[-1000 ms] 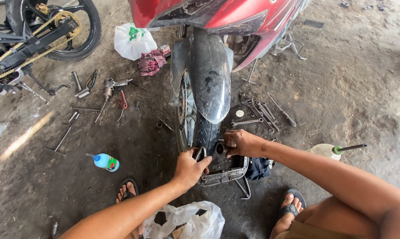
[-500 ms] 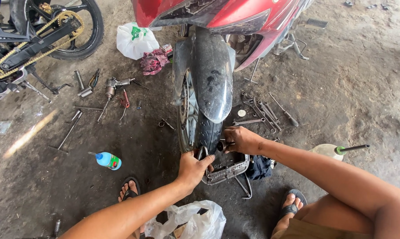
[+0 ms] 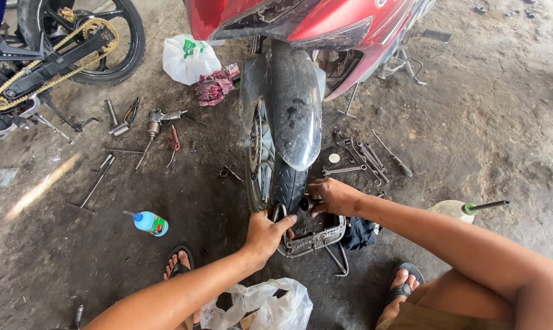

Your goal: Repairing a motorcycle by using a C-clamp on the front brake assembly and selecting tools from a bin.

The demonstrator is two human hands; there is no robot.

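Oil-stained concrete floor (image 3: 502, 122): left hand (image 3: 265, 235) is gripping the motorcycle's front tyre (image 3: 287, 183), fingers curled; right hand (image 3: 331, 195) is pinching a small axle part (image 3: 305, 203).

left hand (image 3: 265, 234) curled, right hand (image 3: 331, 195) gripping (arms outstretched)

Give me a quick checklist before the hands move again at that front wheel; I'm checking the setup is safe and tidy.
1. Left hand steady on the tyre: ok, it grips the tyre's lower edge.
2. Right hand on the wheel's axle area: ok, fingers are at a dark part there; what it holds cannot tell.
3. Tray under the wheel: ok, it sits right below the hands.
4. Wrenches within reach: ok, they lie on the floor just beyond the right hand.
5. Bottle out of the way: ok, it lies apart, left of the wheel.
6. Bike propped firmly: cannot tell, no stand is clearly seen.
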